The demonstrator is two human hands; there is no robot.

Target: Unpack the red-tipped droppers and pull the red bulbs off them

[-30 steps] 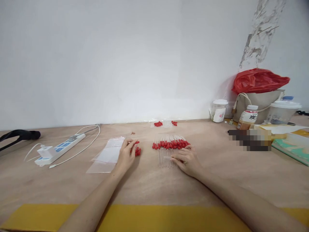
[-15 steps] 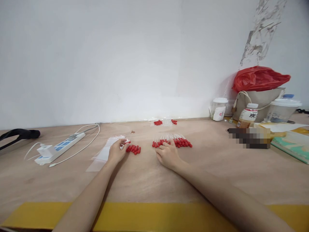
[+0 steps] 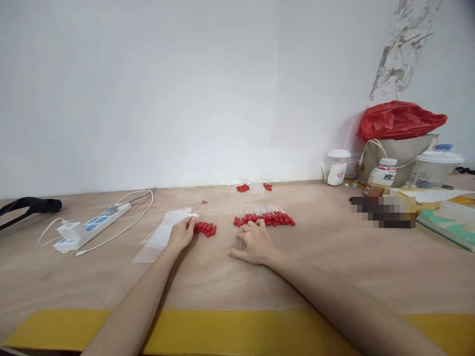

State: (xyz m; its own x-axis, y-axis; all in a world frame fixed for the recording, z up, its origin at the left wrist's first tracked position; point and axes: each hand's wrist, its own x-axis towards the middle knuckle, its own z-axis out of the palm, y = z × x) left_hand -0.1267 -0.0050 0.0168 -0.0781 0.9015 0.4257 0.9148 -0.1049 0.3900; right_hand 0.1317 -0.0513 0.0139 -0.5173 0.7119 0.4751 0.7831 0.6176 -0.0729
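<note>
A row of clear droppers with red rubber bulbs point(image 3: 265, 218) lies in the middle of the wooden table point(image 3: 334, 257). My right hand point(image 3: 253, 242) rests flat on their clear stems, fingers stretched towards the bulbs. A small heap of loose red bulbs point(image 3: 205, 228) lies to the left. My left hand point(image 3: 181, 233) lies beside that heap, fingertips touching its left end and the edge of a stack of clear zip bags point(image 3: 163, 235). Whether its fingers pinch a bulb is hidden.
A white power strip point(image 3: 91, 226) with cables lies at the left. More bagged droppers point(image 3: 252, 188) sit by the wall. At the right stand cups point(image 3: 337, 168), a bottle point(image 3: 380, 179), a bag with red plastic point(image 3: 399, 143) and papers point(image 3: 451, 222). Yellow tape point(image 3: 222, 331) edges the table front.
My right hand slid left along the dropper stems and flattened out. My left hand drew back from the loose bulbs to their left end, leaving the heap uncovered.
</note>
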